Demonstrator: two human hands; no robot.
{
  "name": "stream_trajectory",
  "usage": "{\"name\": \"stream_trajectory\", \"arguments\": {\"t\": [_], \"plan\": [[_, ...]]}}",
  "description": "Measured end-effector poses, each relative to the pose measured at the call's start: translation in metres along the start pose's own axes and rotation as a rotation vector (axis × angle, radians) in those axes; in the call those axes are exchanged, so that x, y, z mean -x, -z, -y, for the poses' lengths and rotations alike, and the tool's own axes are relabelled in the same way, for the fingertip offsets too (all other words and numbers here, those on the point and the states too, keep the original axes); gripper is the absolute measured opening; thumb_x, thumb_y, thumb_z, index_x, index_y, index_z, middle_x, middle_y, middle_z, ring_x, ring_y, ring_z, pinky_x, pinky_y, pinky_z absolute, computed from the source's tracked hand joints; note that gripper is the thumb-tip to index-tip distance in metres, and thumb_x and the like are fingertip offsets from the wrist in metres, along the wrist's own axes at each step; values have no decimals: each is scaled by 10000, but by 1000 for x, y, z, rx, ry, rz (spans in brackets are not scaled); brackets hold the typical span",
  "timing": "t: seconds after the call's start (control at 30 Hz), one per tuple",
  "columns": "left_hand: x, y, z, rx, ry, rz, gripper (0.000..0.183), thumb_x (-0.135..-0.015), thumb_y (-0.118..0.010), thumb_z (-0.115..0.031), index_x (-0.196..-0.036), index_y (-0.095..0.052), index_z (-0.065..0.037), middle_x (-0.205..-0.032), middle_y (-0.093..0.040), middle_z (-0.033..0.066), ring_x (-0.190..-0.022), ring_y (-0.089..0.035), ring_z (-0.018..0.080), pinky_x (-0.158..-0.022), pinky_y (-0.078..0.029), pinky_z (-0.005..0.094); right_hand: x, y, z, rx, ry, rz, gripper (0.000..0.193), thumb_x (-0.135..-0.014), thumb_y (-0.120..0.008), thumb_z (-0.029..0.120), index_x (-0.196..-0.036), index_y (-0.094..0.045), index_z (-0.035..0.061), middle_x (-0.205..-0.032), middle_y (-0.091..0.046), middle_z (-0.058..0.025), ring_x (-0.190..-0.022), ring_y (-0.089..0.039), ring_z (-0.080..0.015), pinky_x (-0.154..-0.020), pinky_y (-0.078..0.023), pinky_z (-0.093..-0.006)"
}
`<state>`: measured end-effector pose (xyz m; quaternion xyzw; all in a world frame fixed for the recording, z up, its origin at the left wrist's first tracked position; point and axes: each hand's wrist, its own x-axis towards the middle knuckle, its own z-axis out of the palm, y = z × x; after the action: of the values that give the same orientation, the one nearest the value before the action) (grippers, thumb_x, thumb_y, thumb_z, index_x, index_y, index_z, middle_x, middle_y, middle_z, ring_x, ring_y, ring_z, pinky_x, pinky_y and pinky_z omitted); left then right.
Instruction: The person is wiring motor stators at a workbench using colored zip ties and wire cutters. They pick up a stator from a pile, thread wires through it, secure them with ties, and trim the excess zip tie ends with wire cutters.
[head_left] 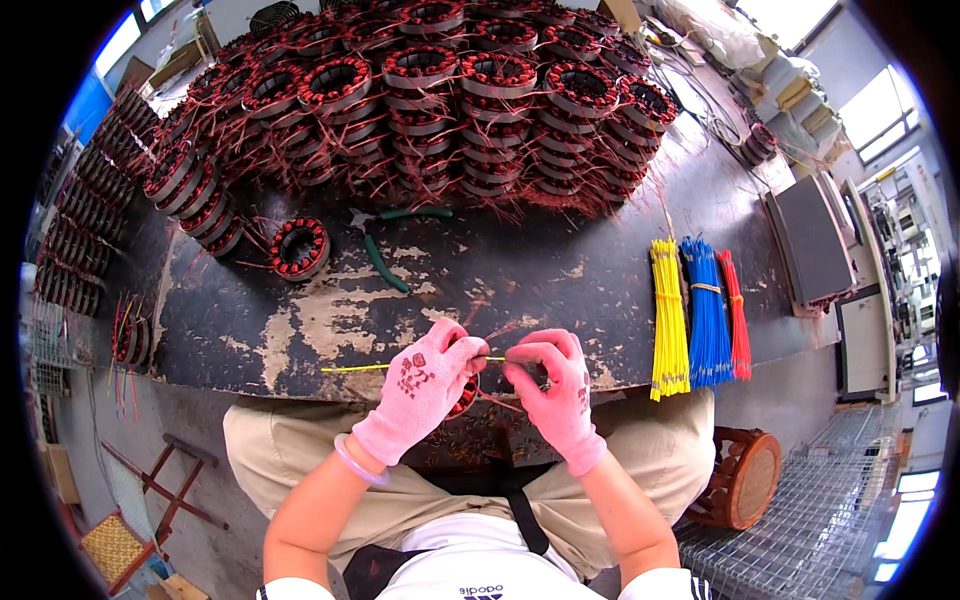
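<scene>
Both my hands wear pink gloves and meet just over the table's near edge. My left hand (425, 380) is closed in a pinch on a thin yellow wire (355, 369), whose long end sticks out to the left past the glove. My right hand (555, 385) has its fingers closed on the wire's other end, close to the left fingertips. Thin reddish strands come up by the left fingers; whether they are also gripped I cannot tell. Below the hands, partly hidden, is a motor stator (463, 399) with red windings, at the edge near my lap.
Stacked stators (420, 110) fill the table's far side. A single stator (300, 249) and green-handled pliers (385, 262) lie nearer. On the right are bundles of yellow wires (668, 320), blue wires (706, 315) and red wires (737, 315). Below right is a wooden stool (752, 478).
</scene>
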<state>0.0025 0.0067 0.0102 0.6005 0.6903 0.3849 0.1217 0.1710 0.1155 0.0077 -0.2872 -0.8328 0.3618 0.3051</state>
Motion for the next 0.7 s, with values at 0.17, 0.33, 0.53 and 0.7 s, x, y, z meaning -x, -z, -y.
{"name": "stream_trajectory", "arguments": {"t": [0.17, 0.33, 0.53, 0.7], "plan": [[-3, 0, -8, 13, 33, 29, 181, -870, -709, -44, -1045, -679, -82, -1021, -603, 109, -827, -684, 324, -679, -556, 405, -12, 6, -5, -184, -77, 162, 140, -863, -713, 57, -1003, -705, 55, -1019, -705, -93, -1000, -637, -303, -881, -506, -394], [-7, 0, -9, 36, 78, 93, 163, -910, -691, -106, -1068, -676, -66, -1073, -607, 132, -898, -669, 355, -749, -541, 433, -16, 11, -5, -234, -189, 263, 147, -935, -667, 24, -1079, -696, 13, -968, -716, -57, -823, -632, -99, -735, -521, -265], [-6, -2, -10, 69, 106, 98, 162, -888, -723, -129, -1036, -703, -66, -1074, -647, 121, -919, -675, 346, -782, -548, 421, -21, 12, -6, -291, -223, 289, 139, -947, -665, 53, -1077, -684, 8, -915, -702, -30, -767, -585, -66, -688, -505, -250], [-6, -12, -4, 33, -2, -4, 140, -839, -755, -109, -973, -729, -75, -1015, -711, 69, -907, -697, 301, -774, -563, 391, -23, 9, -13, -483, -450, 349, 152, -954, -664, 102, -1058, -660, -9, -911, -694, -24, -792, -559, -51, -707, -497, -251]]}}
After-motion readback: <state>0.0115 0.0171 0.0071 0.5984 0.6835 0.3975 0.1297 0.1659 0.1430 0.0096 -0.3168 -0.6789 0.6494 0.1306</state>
